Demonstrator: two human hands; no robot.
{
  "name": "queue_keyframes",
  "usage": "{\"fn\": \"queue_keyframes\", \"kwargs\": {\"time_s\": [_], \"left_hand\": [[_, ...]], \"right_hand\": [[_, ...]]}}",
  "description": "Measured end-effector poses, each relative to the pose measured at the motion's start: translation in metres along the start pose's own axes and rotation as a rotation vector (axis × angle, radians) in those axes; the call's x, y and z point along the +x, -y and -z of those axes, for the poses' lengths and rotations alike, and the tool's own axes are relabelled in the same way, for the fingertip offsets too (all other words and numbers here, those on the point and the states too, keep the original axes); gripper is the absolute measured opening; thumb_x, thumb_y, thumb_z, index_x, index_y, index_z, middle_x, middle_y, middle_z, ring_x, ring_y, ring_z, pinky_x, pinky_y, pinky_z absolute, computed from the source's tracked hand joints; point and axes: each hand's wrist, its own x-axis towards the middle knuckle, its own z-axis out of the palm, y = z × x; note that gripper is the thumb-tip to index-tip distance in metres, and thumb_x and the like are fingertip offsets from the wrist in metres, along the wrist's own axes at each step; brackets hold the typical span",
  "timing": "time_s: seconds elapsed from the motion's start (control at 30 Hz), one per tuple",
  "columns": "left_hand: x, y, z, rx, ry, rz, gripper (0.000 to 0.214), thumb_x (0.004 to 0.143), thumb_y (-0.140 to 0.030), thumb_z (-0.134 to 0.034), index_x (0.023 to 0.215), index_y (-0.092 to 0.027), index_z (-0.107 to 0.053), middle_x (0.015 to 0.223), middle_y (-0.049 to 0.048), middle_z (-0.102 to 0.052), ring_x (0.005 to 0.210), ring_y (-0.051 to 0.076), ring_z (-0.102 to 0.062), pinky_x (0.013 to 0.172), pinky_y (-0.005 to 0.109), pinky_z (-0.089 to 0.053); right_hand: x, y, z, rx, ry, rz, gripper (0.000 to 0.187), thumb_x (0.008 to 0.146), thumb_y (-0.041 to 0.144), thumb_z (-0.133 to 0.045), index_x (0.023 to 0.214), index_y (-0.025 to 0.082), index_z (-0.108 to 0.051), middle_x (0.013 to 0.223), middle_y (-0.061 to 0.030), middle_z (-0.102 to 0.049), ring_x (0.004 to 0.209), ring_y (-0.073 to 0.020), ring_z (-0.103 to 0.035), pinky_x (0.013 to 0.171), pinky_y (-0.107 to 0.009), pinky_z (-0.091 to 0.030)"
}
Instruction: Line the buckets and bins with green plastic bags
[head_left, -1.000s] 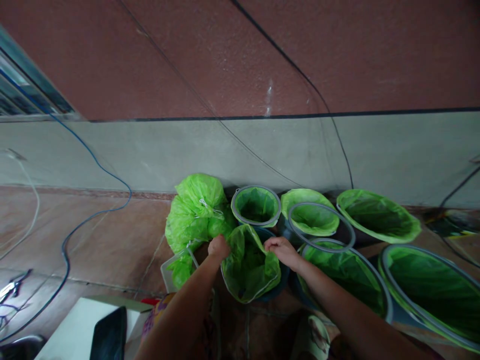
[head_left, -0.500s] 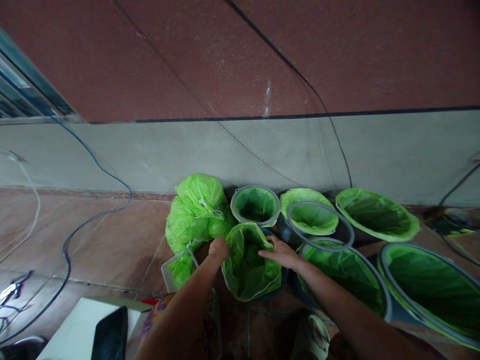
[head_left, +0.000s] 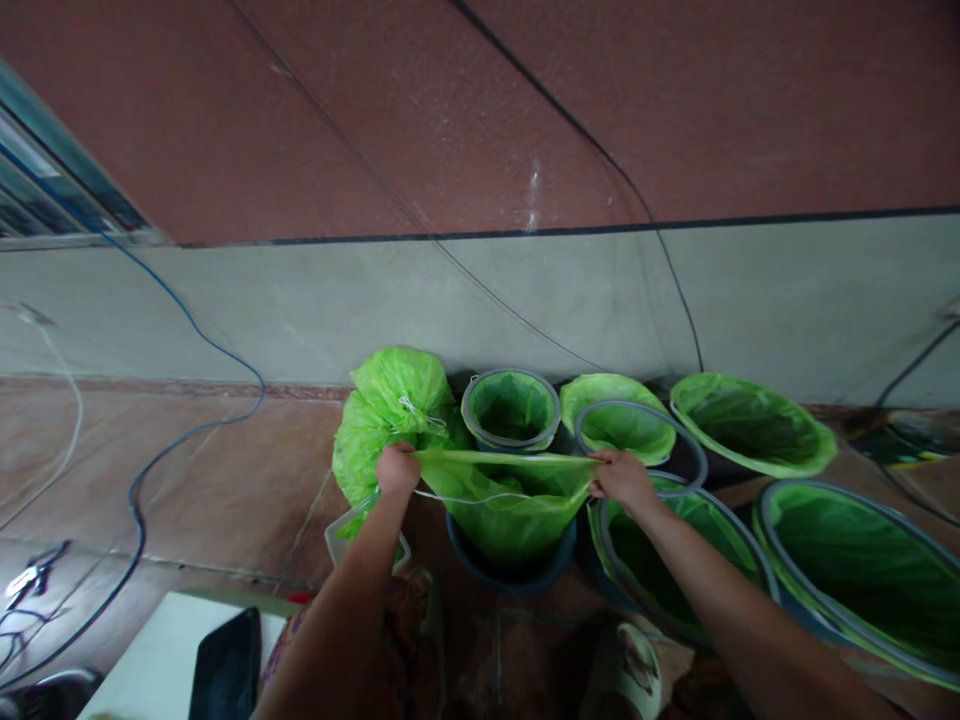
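Note:
Between my hands a thin green bin liner (head_left: pixel 502 515) is stretched wide, its top edge pulled taut and a white drawstring hanging across its front. My left hand (head_left: pixel 397 468) is closed on the left end of that edge, beside a tied, full green bag (head_left: pixel 397 400). Closed on the right end is my right hand (head_left: pixel 621 477), near a loose grey ring (head_left: pixel 701 455). The lower part of the liner sits inside a dark blue bin (head_left: pixel 517 585), whose front rim shows below it.
Behind stand a small lined bin with a grey ring (head_left: pixel 555 400) and two more lined bins, one at the back right (head_left: pixel 821 450). Large lined bins (head_left: pixel 787 600) fill the right. At left are a white container (head_left: pixel 335 540), a phone (head_left: pixel 225 665) on a pale box and a blue cable (head_left: pixel 139 500).
Both hands have moved apart and slightly up, drawing the liner's mouth from a round opening into a taut line. My right hand has gone from open fingers to gripping the edge.

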Motion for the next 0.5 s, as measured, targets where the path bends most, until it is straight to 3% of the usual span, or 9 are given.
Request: {"fn": "queue_keyframes", "kwargs": {"time_s": [0.1, 0.2, 0.27, 0.37, 0.5], "left_hand": [[-0.002, 0.004, -0.006, 0.029, 0.071, 0.004, 0.033, 0.080, -0.012, -0.048, 0.106, -0.015, -0.069, 0.108, 0.0133, -0.071, 0.104, 0.026, -0.065, 0.084, 0.030, -0.050], [-0.006, 0.002, -0.016, 0.052, 0.146, -0.024, 0.027, 0.082, -0.019, -0.048, 0.096, -0.015, -0.071, 0.103, 0.0142, -0.072, 0.099, 0.026, -0.067, 0.080, 0.028, -0.051], [-0.008, -0.002, -0.019, 0.056, 0.159, -0.042, 0.028, 0.084, -0.022, -0.046, 0.093, -0.015, -0.072, 0.101, 0.0140, -0.072, 0.097, 0.025, -0.068, 0.078, 0.027, -0.051], [-0.008, -0.007, -0.020, 0.051, 0.167, -0.074, 0.030, 0.086, -0.025, -0.043, 0.091, -0.016, -0.072, 0.094, 0.0118, -0.073, 0.093, 0.023, -0.068, 0.073, 0.026, -0.051], [-0.010, -0.016, -0.017, 0.036, 0.168, -0.127, 0.028, 0.085, -0.022, -0.044, 0.089, -0.017, -0.072, 0.086, 0.0081, -0.073, 0.087, 0.020, -0.068, 0.071, 0.023, -0.049]], "right_hand": [[0.006, -0.014, 0.000, -0.215, 0.053, 0.061, 0.022, 0.068, 0.009, -0.048, 0.066, 0.019, -0.067, 0.051, -0.0022, -0.061, 0.055, -0.0156, -0.062, 0.052, -0.023, -0.042], [0.006, -0.018, -0.010, -0.455, 0.092, 0.129, 0.018, 0.067, 0.008, -0.053, 0.065, 0.019, -0.068, 0.072, -0.0076, -0.069, 0.074, -0.0205, -0.066, 0.063, -0.027, -0.045], [0.001, -0.014, -0.020, -0.579, 0.102, 0.157, 0.024, 0.069, 0.010, -0.057, 0.086, 0.018, -0.072, 0.092, -0.0121, -0.070, 0.087, -0.0245, -0.066, 0.072, -0.031, -0.046], [-0.011, -0.002, -0.037, -0.625, 0.054, 0.257, 0.049, 0.073, 0.018, -0.061, 0.121, 0.014, -0.060, 0.118, -0.0182, -0.062, 0.107, -0.0289, -0.059, 0.089, -0.037, -0.044], [-0.023, 0.011, -0.056, -0.604, 0.078, 0.458, 0.060, 0.079, 0.023, -0.058, 0.136, 0.011, -0.047, 0.132, -0.0183, -0.053, 0.121, -0.0292, -0.049, 0.100, -0.037, -0.038]]}}
